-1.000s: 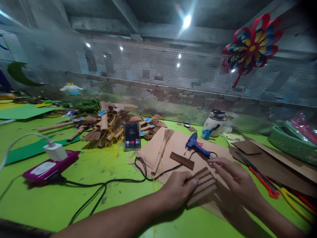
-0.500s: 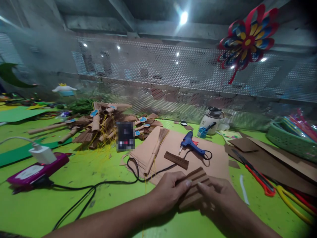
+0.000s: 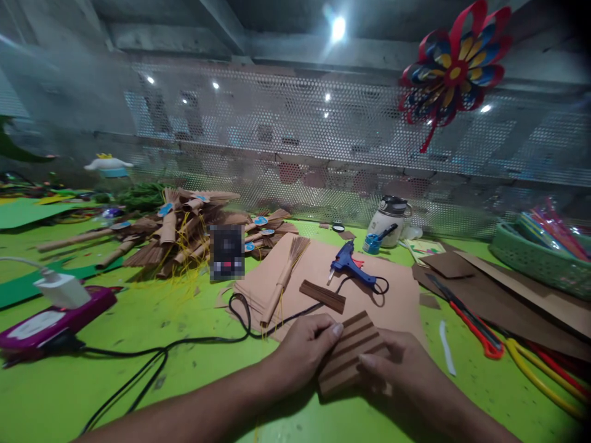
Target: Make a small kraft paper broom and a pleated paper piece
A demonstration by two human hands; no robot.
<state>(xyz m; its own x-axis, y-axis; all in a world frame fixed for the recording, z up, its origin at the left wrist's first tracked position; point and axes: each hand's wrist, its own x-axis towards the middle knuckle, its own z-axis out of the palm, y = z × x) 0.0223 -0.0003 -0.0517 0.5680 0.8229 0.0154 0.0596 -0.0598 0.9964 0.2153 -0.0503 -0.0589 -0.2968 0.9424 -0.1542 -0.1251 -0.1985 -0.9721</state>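
Between my two hands is a piece of brown paper (image 3: pixel 348 357) folded in accordion pleats, tilted above the green table. My left hand (image 3: pixel 309 347) grips its left edge, thumb on top. On its right side my right hand (image 3: pixel 397 366) pinches it, thumb pressed over the pleats and fingers underneath, partly hidden. Just beyond lies a narrow folded strip of dark brown paper (image 3: pixel 322 295). A blue hot glue gun (image 3: pixel 353 264) rests on tan paper sheets (image 3: pixel 397 307), with a small paper broom (image 3: pixel 285 277) to its left.
Paper brooms with blue labels (image 3: pixel 173 231) are heaped at the back left. A purple power strip (image 3: pixel 60 317) sits left, its black cable (image 3: pixel 194 339) crossing the table. At right are a red utility knife (image 3: pixel 468 320), yellow-handled scissors (image 3: pixel 530 375) and a green basket (image 3: pixel 538 258).
The pleated paper has opened out wider, showing more of its stripes. My left thumb has moved toward its upper left edge. The whole view has shifted slightly.
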